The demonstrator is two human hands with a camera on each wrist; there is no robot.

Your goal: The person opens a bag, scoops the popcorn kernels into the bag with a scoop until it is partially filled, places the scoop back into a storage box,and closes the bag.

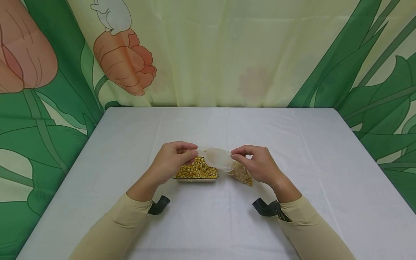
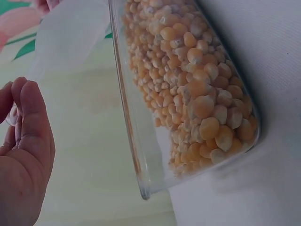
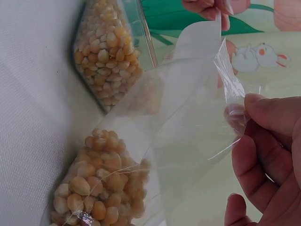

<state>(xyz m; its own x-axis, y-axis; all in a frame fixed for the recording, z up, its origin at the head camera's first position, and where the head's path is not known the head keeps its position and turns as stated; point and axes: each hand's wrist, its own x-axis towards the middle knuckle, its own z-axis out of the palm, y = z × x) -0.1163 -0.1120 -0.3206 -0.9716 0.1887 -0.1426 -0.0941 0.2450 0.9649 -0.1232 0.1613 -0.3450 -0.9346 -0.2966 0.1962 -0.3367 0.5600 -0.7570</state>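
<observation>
A white translucent scoop [image 1: 218, 159] spans the space between the two hands, its wide end above the right part of a clear container [image 1: 196, 180] and reaching over to the upper part of a plastic bag [image 1: 242, 174]; whether that end has passed inside the bag's mouth, I cannot tell. The left hand [image 1: 175, 159] pinches the scoop's narrow handle between thumb and fingers, above the container's left side. The right hand [image 1: 258, 162] pinches the bag's thin upper edge, so the film stretches up from the corn kernels [image 3: 101, 181] gathered at its bottom, down by the tablecloth.

The container stands upright, just left of the bag, with only a narrow strip of cloth between their lower parts. Its corn [image 2: 188, 84] lies in an uneven heap, with clear wall showing below the rim in places.

A broad stretch of white tablecloth [image 1: 195, 124] runs from the container to the far edge, and more lies to the left, to the right and between the forearms. Black wrist mounts [image 1: 159, 205] jut inward by both beige sleeves [image 1: 113, 224], nearer than the container. Beyond the far edge hangs a curtain [image 1: 208, 54] printed with flowers and leaves.
</observation>
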